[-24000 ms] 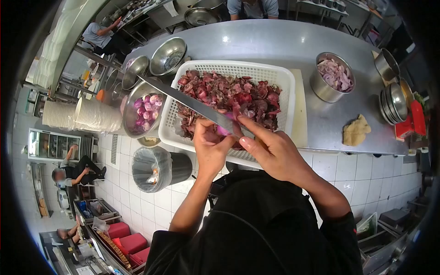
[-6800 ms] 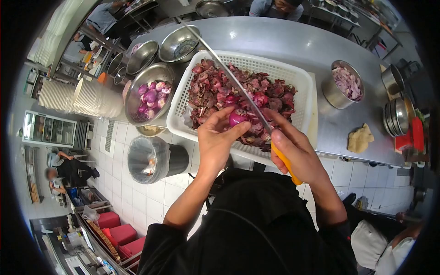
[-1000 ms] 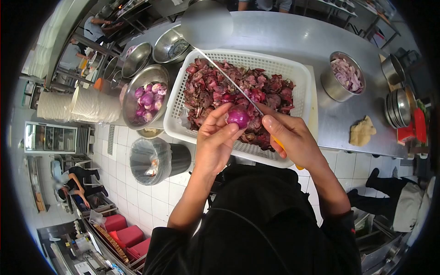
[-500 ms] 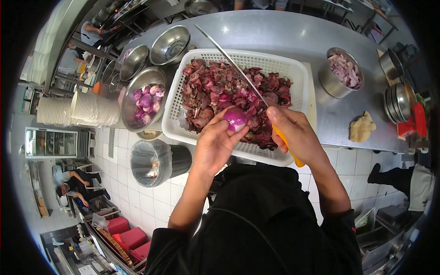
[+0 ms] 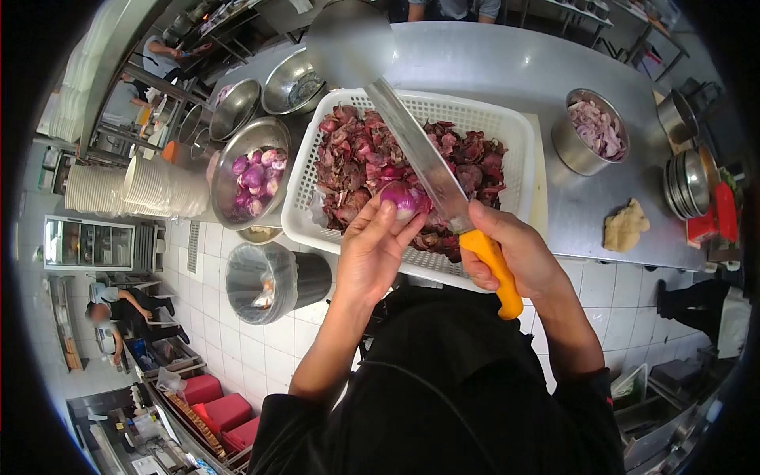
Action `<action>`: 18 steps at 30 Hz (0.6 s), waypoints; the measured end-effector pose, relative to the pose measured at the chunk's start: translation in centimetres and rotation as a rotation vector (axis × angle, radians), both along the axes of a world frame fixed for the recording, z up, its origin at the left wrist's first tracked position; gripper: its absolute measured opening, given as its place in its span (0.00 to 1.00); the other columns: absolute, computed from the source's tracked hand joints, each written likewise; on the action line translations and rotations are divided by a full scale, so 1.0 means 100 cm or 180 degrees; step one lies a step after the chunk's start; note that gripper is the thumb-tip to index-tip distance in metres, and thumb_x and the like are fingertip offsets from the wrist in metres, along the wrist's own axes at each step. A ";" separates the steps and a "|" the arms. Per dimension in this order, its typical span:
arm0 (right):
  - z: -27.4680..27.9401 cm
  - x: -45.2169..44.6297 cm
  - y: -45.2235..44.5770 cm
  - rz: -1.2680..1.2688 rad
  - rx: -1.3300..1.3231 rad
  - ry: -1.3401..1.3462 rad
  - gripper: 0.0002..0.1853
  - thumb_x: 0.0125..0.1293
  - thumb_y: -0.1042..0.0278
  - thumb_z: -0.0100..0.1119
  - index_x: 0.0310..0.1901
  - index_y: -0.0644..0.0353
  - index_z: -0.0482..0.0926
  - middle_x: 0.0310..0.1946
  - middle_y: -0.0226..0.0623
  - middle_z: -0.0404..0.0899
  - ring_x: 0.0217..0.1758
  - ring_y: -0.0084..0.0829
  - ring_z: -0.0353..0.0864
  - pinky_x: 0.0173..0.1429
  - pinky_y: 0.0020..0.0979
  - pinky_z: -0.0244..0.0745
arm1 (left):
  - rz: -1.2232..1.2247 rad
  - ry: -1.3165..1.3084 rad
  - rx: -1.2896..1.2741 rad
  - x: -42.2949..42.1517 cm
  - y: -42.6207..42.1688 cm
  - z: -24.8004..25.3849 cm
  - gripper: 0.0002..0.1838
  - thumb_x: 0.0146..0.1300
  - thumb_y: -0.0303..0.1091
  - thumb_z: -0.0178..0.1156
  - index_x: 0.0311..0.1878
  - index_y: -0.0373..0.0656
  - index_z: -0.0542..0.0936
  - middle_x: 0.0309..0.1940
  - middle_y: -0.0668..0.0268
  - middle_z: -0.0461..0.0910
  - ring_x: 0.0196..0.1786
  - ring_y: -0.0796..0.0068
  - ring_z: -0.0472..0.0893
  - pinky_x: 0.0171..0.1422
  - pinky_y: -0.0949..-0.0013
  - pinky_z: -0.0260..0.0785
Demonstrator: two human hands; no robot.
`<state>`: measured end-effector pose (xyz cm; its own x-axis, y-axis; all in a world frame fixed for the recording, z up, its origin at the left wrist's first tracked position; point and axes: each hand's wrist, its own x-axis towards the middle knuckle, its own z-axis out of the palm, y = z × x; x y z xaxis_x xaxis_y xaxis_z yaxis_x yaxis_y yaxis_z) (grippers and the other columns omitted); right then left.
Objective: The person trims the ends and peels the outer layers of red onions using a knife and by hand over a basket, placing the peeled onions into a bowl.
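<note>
My left hand (image 5: 372, 247) holds a shiny purple onion (image 5: 402, 199) in its fingertips, above the near side of a white perforated basket (image 5: 507, 131). In the basket lies a heap of red onions and loose dry skins (image 5: 356, 150). My right hand (image 5: 514, 247) is wrapped round the yellow handle of a large knife (image 5: 423, 162). The blade's broad side faces up and slants away to the upper left, just right of the onion; its far end is hidden by a grey blurred patch.
Left of the basket, a steel bowl (image 5: 226, 178) holds peeled onions, with more bowls behind. A lined bin (image 5: 265, 305) stands below it. To the right are a steel pot (image 5: 582, 150) of cut onions, a beige cloth (image 5: 626, 226) and stacked bowls (image 5: 687, 180). Other people stand or sit around the room.
The knife has rolled from edge-on to showing its flat side, and its handle has swung down a little. The onion has turned in my left fingers and shifted slightly up.
</note>
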<state>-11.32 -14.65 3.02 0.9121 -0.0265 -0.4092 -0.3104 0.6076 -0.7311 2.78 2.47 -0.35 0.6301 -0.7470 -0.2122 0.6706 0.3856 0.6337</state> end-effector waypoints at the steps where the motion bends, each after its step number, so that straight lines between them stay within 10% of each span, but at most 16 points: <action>1: 0.000 0.001 0.002 0.0017 0.0037 -0.0055 0.30 0.78 0.46 0.46 0.69 0.63 0.68 0.17 0.30 0.71 0.16 0.21 0.68 0.21 0.25 0.62 | 0.0095 -0.0028 0.0066 -0.002 -0.002 0.001 0.20 0.71 0.32 0.61 0.62 0.36 0.73 0.54 0.60 0.81 0.58 0.65 0.81 0.71 0.57 0.71; 9: 0.001 0.006 0.014 -0.0094 -0.0448 -0.0206 0.28 0.80 0.49 0.44 0.73 0.58 0.66 0.18 0.28 0.71 0.17 0.19 0.67 0.23 0.23 0.63 | 0.0428 -0.0490 0.0466 -0.015 -0.014 0.008 0.20 0.70 0.29 0.62 0.62 0.36 0.72 0.51 0.62 0.80 0.54 0.68 0.81 0.69 0.58 0.72; 18: -0.009 0.010 0.007 -0.0520 -0.1038 0.0177 0.22 0.78 0.44 0.46 0.37 0.56 0.73 0.17 0.29 0.70 0.17 0.19 0.66 0.23 0.24 0.60 | -0.0214 -0.0098 -0.0135 -0.003 0.003 0.003 0.21 0.72 0.30 0.59 0.65 0.35 0.72 0.58 0.57 0.80 0.60 0.59 0.80 0.69 0.56 0.72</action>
<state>-10.36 -13.92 2.09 0.8616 -0.3071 -0.4040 -0.2732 0.3902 -0.8793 2.51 2.77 -0.05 0.5839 -0.7958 -0.1606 0.6763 0.3674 0.6385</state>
